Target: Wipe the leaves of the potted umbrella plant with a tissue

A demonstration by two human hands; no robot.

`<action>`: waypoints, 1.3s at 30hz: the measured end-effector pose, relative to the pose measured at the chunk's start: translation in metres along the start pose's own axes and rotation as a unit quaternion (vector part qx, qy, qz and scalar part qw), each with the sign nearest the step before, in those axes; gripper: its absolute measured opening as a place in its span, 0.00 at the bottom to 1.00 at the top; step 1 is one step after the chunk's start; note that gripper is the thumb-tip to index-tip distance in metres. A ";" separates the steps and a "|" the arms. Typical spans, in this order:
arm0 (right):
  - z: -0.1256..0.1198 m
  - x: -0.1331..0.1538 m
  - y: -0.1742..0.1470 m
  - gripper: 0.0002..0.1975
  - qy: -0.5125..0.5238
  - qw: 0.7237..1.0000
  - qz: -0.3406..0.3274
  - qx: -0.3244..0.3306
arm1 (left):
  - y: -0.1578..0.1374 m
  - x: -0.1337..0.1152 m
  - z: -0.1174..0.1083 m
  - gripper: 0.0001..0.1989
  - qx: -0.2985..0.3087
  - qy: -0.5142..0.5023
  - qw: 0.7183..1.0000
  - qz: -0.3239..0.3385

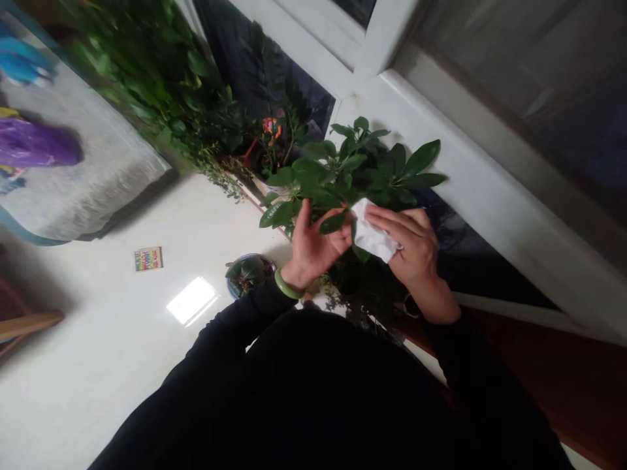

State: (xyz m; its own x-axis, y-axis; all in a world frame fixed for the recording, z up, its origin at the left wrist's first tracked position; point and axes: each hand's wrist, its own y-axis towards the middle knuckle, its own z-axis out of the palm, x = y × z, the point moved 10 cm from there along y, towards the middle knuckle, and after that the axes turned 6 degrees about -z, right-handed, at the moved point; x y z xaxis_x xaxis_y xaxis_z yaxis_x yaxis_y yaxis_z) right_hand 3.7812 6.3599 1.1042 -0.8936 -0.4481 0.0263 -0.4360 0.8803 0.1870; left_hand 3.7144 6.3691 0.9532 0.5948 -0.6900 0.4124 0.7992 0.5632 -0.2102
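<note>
A leafy green houseplant (313,173) with glossy oval leaves spreads in front of me by the window. My right hand (416,245) holds a crumpled white tissue (373,232), its fingers pressed flat over it against a leaf that is mostly covered. Beside it, my left hand (316,248) is turned palm up under the leaves, thumb raised and apart from the fingers. One small leaf (332,222) hangs over the left palm, and the left fingertips are partly hidden near the tissue. A green bangle (288,285) circles my left wrist.
A white-framed window (441,143) runs along the right. More plants (161,85) crowd the upper left, and a potted plant (249,274) stands on the floor (122,346). At left are a covered table (108,150) with a purple bag (39,142) and a small colourful card (148,259) on the floor.
</note>
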 end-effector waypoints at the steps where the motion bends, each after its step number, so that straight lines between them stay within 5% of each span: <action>1: -0.004 -0.002 -0.007 0.17 -0.007 1.000 0.004 -0.009 | 0.000 -0.001 -0.001 0.35 -0.001 0.000 1.000 0.001; 9: -0.028 -0.023 -0.041 0.17 -0.010 0.999 0.031 -0.018 | 0.006 -0.018 0.001 0.35 0.025 0.035 0.998 0.049; 15: -0.071 -0.001 -0.018 0.16 -0.006 0.990 0.024 -0.142 | 0.004 -0.012 -0.001 0.38 0.014 0.045 0.998 0.043; 19: -0.035 0.031 0.005 0.17 0.013 0.997 -0.036 -0.073 | 0.005 -0.005 -0.003 0.36 0.005 0.057 0.998 0.036; 24: 0.002 -0.001 -0.013 0.18 -0.008 0.999 0.035 -0.020 | 0.005 -0.008 -0.006 0.36 -0.006 0.063 0.997 0.043; 29: -0.026 -0.029 -0.039 0.17 0.007 0.991 0.075 -0.109 | 0.005 -0.013 -0.001 0.39 0.033 0.088 0.994 0.050; 33: -0.062 -0.013 -0.034 0.15 0.019 0.964 0.103 -0.244 | 0.006 -0.013 -0.005 0.35 0.011 0.072 0.996 0.049; 35: -0.058 0.009 -0.016 0.16 0.014 0.972 0.068 -0.224 | 0.007 -0.010 -0.007 0.32 -0.004 0.053 0.998 0.044; 39: -0.009 0.034 0.015 0.23 -0.007 0.998 0.025 -0.061 | 0.007 -0.012 -0.009 0.25 -0.022 0.008 0.997 0.070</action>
State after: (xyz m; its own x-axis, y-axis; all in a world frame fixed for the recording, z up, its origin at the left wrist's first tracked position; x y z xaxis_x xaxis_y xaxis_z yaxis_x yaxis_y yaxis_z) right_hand 3.7452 6.3565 1.1165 -0.9156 -0.4013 0.0250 -0.3754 0.8755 0.3042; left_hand 3.7133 6.3775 0.9385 0.7023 -0.6128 0.3623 0.7105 0.6344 -0.3043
